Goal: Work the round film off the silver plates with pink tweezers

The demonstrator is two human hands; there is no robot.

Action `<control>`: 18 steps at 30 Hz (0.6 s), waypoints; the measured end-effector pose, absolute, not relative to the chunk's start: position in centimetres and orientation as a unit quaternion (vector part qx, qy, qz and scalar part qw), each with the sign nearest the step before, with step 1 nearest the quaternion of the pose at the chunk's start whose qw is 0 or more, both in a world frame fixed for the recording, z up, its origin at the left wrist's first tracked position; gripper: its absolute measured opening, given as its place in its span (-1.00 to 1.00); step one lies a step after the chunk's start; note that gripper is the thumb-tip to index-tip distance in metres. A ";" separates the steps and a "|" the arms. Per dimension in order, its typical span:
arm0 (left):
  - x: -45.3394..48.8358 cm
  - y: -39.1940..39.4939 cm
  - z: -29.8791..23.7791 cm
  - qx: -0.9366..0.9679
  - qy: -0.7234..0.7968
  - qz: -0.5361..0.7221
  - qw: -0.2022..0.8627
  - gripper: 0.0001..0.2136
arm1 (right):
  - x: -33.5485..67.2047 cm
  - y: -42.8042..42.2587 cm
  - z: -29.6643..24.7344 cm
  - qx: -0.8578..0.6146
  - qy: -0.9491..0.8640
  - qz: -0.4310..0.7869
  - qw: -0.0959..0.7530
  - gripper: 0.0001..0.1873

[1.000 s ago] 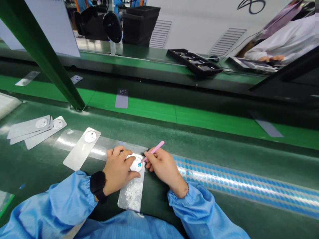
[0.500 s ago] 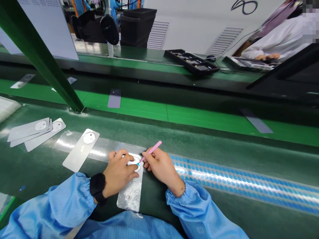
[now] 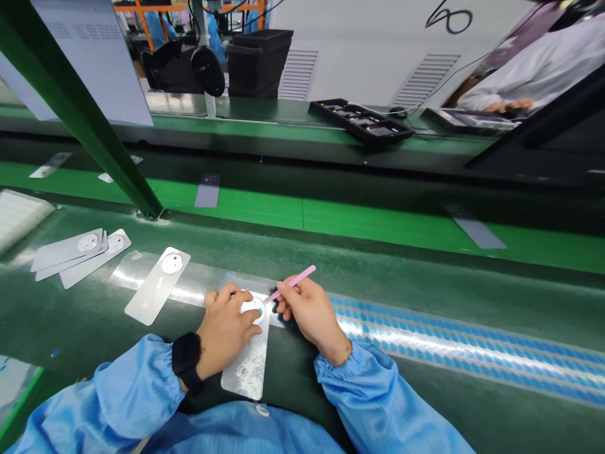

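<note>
A silver phone back cover lies on the green bench just in front of me, its lower half looking mottled. Curled over its upper part, my left hand holds it down, with the fingertips around the round white camera area. A small blue dot sticker shows there beside my index fingertip. My right hand is closed on pink tweezers, whose tips are near the right edge of the camera area. Beneath my right wrist passes a clear strip bearing rows of blue dots.
Another cover lies to the left, partly over the strip's bare end. Further left is a fanned stack of covers. A green post rises at the left. Single covers rest on the green conveyor. Across it sits a black tray; a person works beyond.
The tweezers' tips have drawn back from the blue sticker toward the upper right, and the sticker stays on the camera area. My left hand keeps its place; the view shifts slightly.
</note>
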State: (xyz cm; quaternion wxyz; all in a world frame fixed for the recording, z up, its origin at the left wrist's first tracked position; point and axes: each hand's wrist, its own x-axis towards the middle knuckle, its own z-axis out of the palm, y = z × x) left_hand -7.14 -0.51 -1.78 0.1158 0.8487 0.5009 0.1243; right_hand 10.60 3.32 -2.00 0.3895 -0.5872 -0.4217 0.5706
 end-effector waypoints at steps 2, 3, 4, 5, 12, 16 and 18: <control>-7.0 -0.6 -1.7 0.843 0.510 0.121 0.120 -0.87 | 10.6 3.4 -2.0 -0.584 -0.420 0.574 0.391 -0.65; -7.0 -0.6 -1.7 0.839 0.516 0.120 0.122 -0.87 | 10.6 3.4 -2.0 -0.583 -0.421 0.576 0.390 -0.66; -7.0 -0.6 -1.7 0.837 0.520 0.118 0.126 -0.86 | 10.6 3.4 -2.1 -0.581 -0.421 0.577 0.389 -0.67; -6.9 -0.7 -1.7 0.834 0.523 0.118 0.130 -0.86 | 10.6 3.4 -2.1 -0.580 -0.422 0.578 0.390 -0.68; -6.9 -0.7 -1.8 0.817 0.550 0.102 0.143 -0.82 | 10.8 3.4 -2.2 -0.553 -0.399 0.602 0.417 -0.66; -6.2 0.1 -0.9 0.806 0.560 0.069 0.178 -0.68 | 10.9 3.6 -1.8 -0.530 -0.361 0.630 0.437 -0.59; -5.8 1.1 -0.1 0.796 0.571 0.046 0.195 -0.64 | 11.0 3.7 -1.7 -0.517 -0.341 0.647 0.445 -0.55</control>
